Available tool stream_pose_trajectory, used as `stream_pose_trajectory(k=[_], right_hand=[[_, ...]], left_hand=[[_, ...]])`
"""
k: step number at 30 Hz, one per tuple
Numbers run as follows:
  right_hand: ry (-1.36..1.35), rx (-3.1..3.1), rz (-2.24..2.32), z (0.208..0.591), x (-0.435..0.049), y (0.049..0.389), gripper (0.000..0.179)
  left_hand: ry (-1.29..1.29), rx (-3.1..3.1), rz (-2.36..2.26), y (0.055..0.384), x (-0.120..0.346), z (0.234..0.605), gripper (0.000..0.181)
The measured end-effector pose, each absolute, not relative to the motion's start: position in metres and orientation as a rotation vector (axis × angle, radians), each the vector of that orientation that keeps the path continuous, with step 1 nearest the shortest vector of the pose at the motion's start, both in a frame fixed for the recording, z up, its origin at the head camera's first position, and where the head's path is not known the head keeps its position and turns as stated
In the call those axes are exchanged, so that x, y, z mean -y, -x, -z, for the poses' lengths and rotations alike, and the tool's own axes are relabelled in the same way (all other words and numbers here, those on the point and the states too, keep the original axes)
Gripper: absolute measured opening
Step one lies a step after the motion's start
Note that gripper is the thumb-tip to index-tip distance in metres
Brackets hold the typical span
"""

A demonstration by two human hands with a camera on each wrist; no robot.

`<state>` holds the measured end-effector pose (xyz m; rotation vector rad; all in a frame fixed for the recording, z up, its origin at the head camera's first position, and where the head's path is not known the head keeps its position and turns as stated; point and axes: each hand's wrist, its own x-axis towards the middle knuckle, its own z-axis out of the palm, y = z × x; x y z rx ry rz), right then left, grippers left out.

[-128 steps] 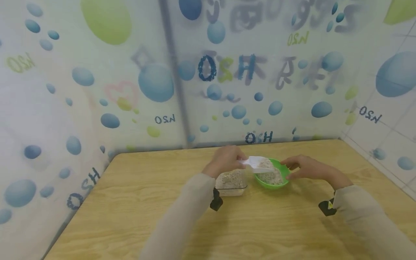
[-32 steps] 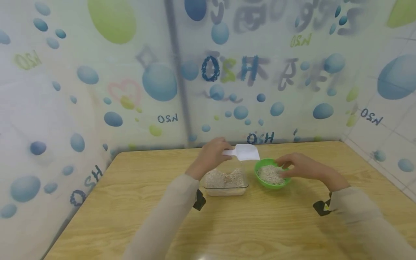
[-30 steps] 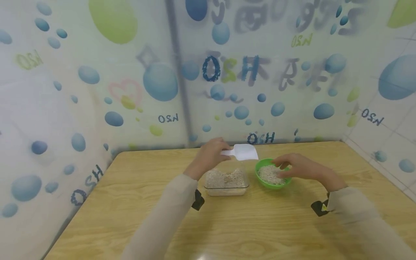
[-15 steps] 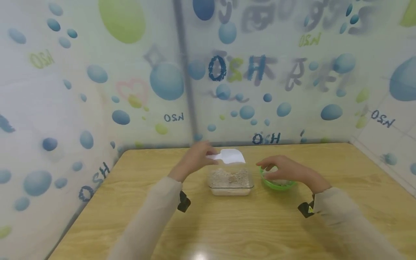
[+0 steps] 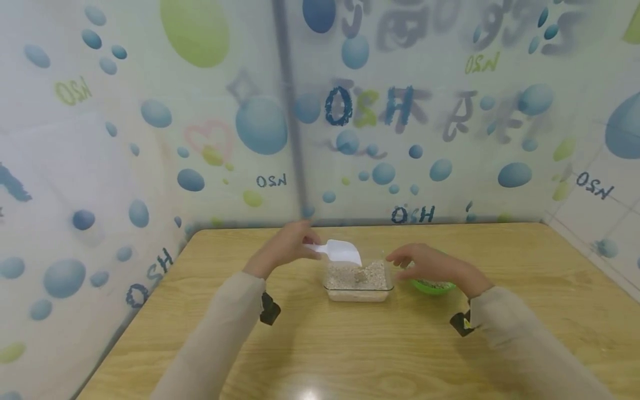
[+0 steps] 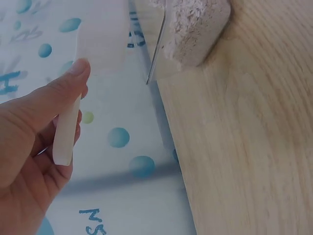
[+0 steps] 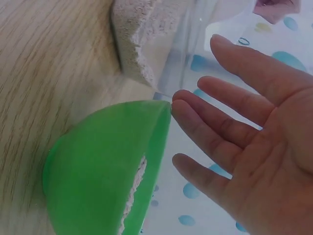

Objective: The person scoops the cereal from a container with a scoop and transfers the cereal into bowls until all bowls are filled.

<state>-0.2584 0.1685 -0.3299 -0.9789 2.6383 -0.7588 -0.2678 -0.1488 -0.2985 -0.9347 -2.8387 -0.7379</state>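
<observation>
My left hand (image 5: 287,249) grips the handle of a white scoop (image 5: 344,252), thumb along it in the left wrist view. The scoop's blade is tilted down at the back left of a clear rectangular container (image 5: 357,296) of beige, oat-like flakes (image 5: 372,275); whether it touches them I cannot tell. My right hand (image 5: 431,263) hovers over the green bowl (image 5: 433,289), hiding much of it. In the right wrist view its fingers (image 7: 210,129) are spread, holding nothing, with a fingertip close to the rim. Flakes also lie in the bowl.
The wooden table (image 5: 320,344) carries the container and, just right of it, the bowl. A pale wall (image 5: 215,155) with blue and green bubbles and lettering stands behind the table's far edge.
Flakes lay on the scoop over the bowl earlier. My left hand has since carried the bare scoop left and down to the container. My right hand has shifted left across the bowl.
</observation>
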Motion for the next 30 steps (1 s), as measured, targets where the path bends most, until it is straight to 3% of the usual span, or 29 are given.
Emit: stream_pose_trajectory(k=[30], right_hand=[[0.972, -2.595, 0.752, 0.337, -0.158, 0.262, 0.041]], left_hand=[[0.894, 3.114, 0.166, 0.269, 0.132, 0.247, 0.017]])
